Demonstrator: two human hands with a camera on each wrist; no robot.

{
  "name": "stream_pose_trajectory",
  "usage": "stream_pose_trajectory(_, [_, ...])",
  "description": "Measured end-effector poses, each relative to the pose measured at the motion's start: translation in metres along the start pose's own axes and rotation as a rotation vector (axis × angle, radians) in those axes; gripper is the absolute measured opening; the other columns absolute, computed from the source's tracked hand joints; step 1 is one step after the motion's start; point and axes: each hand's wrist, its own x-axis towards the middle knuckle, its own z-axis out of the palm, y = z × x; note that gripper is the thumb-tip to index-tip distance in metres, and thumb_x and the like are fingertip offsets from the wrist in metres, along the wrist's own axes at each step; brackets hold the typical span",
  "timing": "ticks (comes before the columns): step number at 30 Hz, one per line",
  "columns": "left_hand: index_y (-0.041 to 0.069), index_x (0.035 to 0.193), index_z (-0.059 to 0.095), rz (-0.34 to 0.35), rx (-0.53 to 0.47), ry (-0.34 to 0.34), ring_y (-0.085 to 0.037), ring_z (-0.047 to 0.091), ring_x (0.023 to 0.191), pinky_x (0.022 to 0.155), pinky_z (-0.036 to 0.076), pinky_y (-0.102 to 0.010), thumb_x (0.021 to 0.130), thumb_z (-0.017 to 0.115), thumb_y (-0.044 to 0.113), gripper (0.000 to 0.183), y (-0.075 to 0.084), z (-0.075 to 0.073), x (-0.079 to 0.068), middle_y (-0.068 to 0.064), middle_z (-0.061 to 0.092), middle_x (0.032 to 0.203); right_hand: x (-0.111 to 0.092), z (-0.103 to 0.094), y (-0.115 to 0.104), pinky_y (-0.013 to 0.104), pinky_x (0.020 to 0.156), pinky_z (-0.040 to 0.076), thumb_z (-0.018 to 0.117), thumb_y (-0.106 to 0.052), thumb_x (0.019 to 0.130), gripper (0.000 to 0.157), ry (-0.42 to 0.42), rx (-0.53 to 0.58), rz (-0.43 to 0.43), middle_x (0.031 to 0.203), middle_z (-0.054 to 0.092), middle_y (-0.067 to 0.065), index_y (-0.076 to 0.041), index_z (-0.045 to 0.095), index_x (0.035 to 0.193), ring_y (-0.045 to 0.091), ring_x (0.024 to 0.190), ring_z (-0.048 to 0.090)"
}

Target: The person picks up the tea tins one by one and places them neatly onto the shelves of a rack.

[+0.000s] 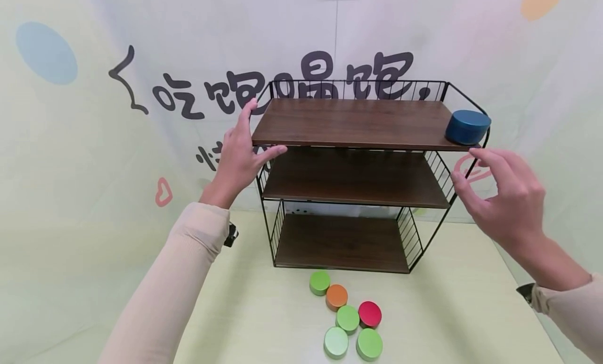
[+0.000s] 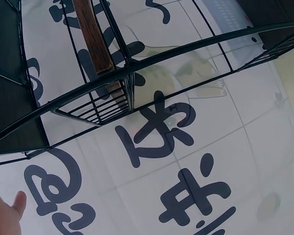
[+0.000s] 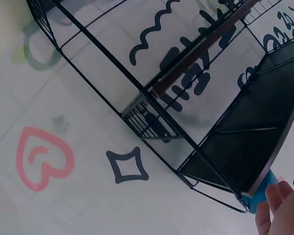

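Note:
A blue round tin [image 1: 468,127] stands on the right front corner of the top shelf [image 1: 353,123] of a black wire rack with brown boards. Close to that corner, below the tin, is my right hand [image 1: 511,196], its thumb and forefinger bent and apart with nothing between them. The blue tin [image 3: 261,193] shows behind the fingertips in the right wrist view. My left hand [image 1: 237,157] is at the rack's left front corner, thumb stretched along the front edge and fingers pointing up. Only part of the left hand [image 2: 5,213] enters the left wrist view.
The middle shelf [image 1: 353,178] and bottom shelf [image 1: 341,243] lie below. In front of the rack on the pale table [image 1: 245,311] stand several round tins: orange [image 1: 336,297], red [image 1: 369,314], pale green [image 1: 336,342] and brighter green [image 1: 369,344]. A printed cloth [image 1: 118,160] hangs behind.

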Motion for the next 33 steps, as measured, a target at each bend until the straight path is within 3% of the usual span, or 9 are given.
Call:
stream_pose_trajectory(5, [0.024, 0.159, 0.014, -0.002, -0.004, 0.002, -0.03, 0.037, 0.14, 0.116, 0.021, -0.046, 0.08, 0.078, 0.052, 0.105, 0.001, 0.0, 0.0, 0.009, 0.027, 0.161, -0.017, 0.004, 0.003, 0.016, 0.079, 0.03, 0.057, -0.057, 0.092, 0.064, -0.03, 0.023, -0.011, 0.09, 0.068, 0.023, 0.004, 0.071, 0.104, 0.037, 0.081, 0.061])
stream_pose_trajectory(8, [0.022, 0.159, 0.014, 0.007, -0.002, 0.002, -0.027, 0.037, 0.141, 0.116, 0.021, -0.045, 0.081, 0.078, 0.052, 0.105, 0.001, 0.0, 0.0, 0.006, 0.027, 0.161, -0.032, 0.006, 0.007, 0.01, 0.083, 0.03, 0.058, -0.057, 0.092, 0.065, -0.065, 0.042, -0.017, 0.087, 0.067, 0.024, 0.006, 0.07, 0.105, 0.037, 0.084, 0.06])
stream_pose_trajectory(17, [0.022, 0.159, 0.014, 0.007, -0.007, 0.003, -0.026, 0.039, 0.139, 0.116, 0.022, -0.045, 0.081, 0.08, 0.046, 0.105, 0.003, -0.001, 0.001, 0.005, 0.028, 0.161, -0.075, 0.01, 0.007, 0.006, 0.099, 0.03, 0.059, -0.054, 0.094, 0.062, -0.187, 0.069, -0.049, 0.1, 0.07, 0.022, 0.005, 0.071, 0.108, 0.038, 0.091, 0.064])
stream_pose_trajectory(33, [0.02, 0.159, 0.014, 0.022, -0.004, 0.005, -0.024, 0.039, 0.14, 0.116, 0.02, -0.043, 0.081, 0.078, 0.051, 0.106, 0.003, -0.002, -0.001, 0.001, 0.03, 0.161, -0.131, 0.022, -0.006, 0.005, 0.101, 0.03, 0.057, -0.052, 0.096, 0.057, -0.287, 0.127, -0.02, 0.1, 0.071, 0.017, 0.001, 0.071, 0.108, 0.032, 0.091, 0.066])
